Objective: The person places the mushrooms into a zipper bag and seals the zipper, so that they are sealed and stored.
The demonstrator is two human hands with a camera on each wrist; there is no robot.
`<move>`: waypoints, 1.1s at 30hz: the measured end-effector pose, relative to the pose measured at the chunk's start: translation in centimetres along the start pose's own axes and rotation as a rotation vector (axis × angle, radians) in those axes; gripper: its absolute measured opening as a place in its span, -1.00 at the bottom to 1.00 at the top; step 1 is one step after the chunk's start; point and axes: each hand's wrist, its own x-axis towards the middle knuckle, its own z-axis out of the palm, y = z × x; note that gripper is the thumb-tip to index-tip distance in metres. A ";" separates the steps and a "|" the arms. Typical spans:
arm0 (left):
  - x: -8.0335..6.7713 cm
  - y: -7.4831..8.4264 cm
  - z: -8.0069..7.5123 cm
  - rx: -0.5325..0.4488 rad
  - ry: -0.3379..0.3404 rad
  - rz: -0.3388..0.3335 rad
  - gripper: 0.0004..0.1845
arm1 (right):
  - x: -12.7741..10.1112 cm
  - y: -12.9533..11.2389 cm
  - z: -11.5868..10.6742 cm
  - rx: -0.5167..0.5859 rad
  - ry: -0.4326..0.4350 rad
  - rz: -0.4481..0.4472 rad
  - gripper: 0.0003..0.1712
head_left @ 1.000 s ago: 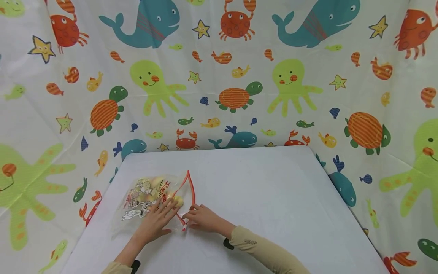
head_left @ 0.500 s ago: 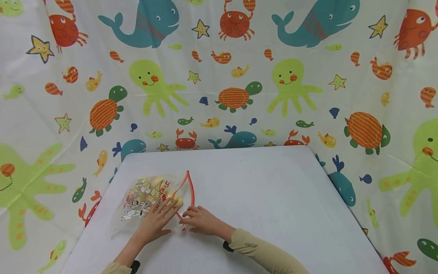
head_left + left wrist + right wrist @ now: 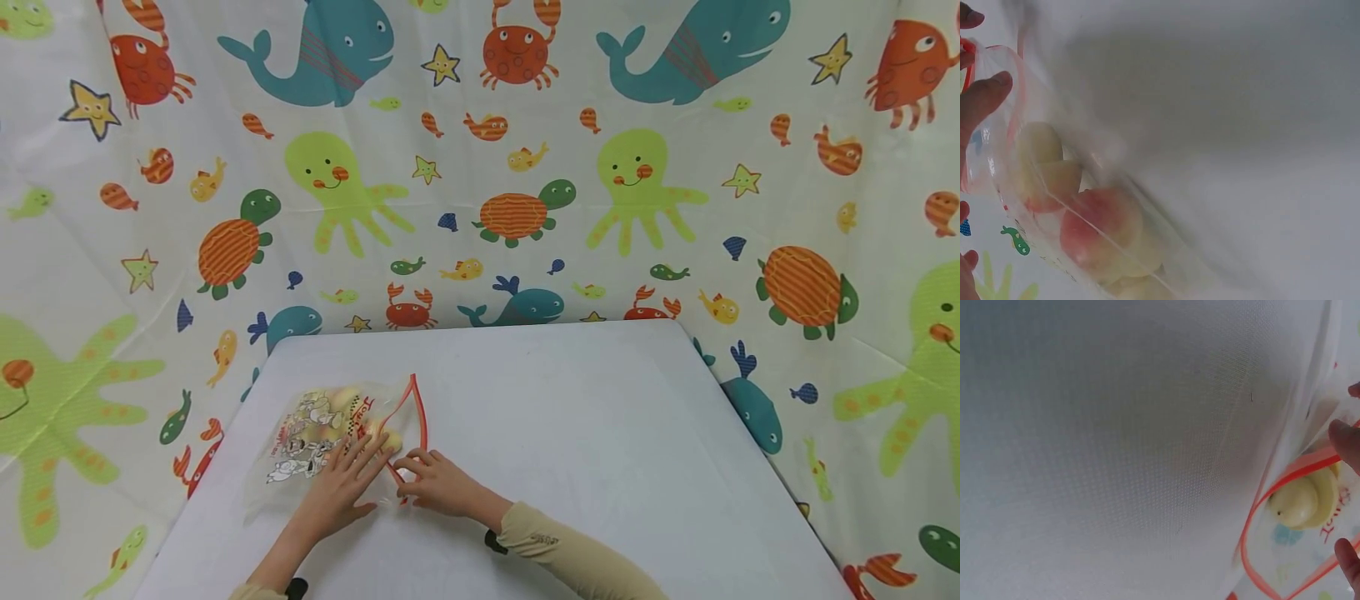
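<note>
Two hands on one clear printed plastic zip bag with red seal strip [image 3: 330, 437], lower left of white table [image 3: 570, 417]. Yellow and pink round fruit pieces [image 3: 1094, 219] inside. Left hand [image 3: 337, 492] flat, fingers straight, pressing bag down. Right hand [image 3: 438, 483] pinching red strip at bag mouth, lower centre. Judgement: keep bag pinned, align both strip halves, press along seal evenly; mouth gapes.

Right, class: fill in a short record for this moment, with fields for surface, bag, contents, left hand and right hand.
surface: white table
bag: clear plastic zip bag with red seal strip, mouth gaping
contents: pale yellow and pink round fruits
left hand: left hand lies flat on the bag
right hand: right hand pinches the red seal strip at the mouth
</note>
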 end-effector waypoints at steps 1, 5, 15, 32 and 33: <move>0.0 0.0 0.0 -0.002 0.002 -0.003 0.01 | 0.0 0.0 0.1 0.007 0.006 0.004 -0.69; -0.3 0.2 0.1 -0.006 0.018 -0.015 0.01 | 0.2 -0.1 0.3 0.032 0.054 0.015 -0.81; -1.1 1.6 0.9 -0.025 0.124 -0.027 -0.34 | 0.4 -0.4 0.1 0.064 0.117 0.018 -0.85; -0.8 4.0 1.7 -0.032 0.253 0.015 -0.83 | 0.7 -0.6 0.3 0.132 0.202 0.047 -0.88; -0.8 4.0 1.7 -0.029 0.266 0.019 -0.73 | 0.7 -0.6 0.4 0.136 0.208 0.045 -0.87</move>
